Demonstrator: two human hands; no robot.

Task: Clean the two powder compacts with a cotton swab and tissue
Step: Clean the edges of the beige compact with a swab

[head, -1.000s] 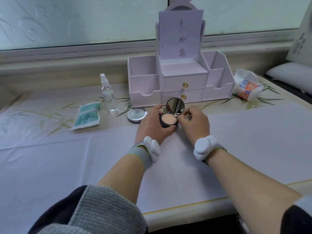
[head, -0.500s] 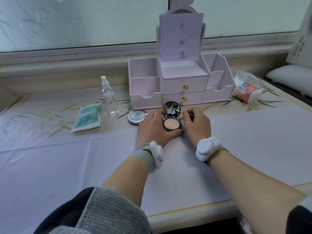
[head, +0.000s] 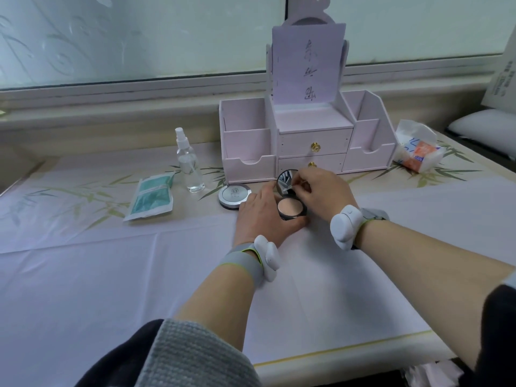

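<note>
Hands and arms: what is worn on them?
The left hand and right hand are ungloved. Each wrist carries a grey band with a rounded white device; the left band has a yellow-green edge. Sleeves are grey knit over dark fabric.

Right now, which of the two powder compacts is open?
The black compact in the left hand, its lid raised; the silver compact beside it lies closed.

The table is covered by a pale cloth, bamboo-printed toward the back. On it are set a lilac organiser, a spray bottle, a green packet, a closed compact, an open compact just beside it, and a tissue pack at the far right.
</note>
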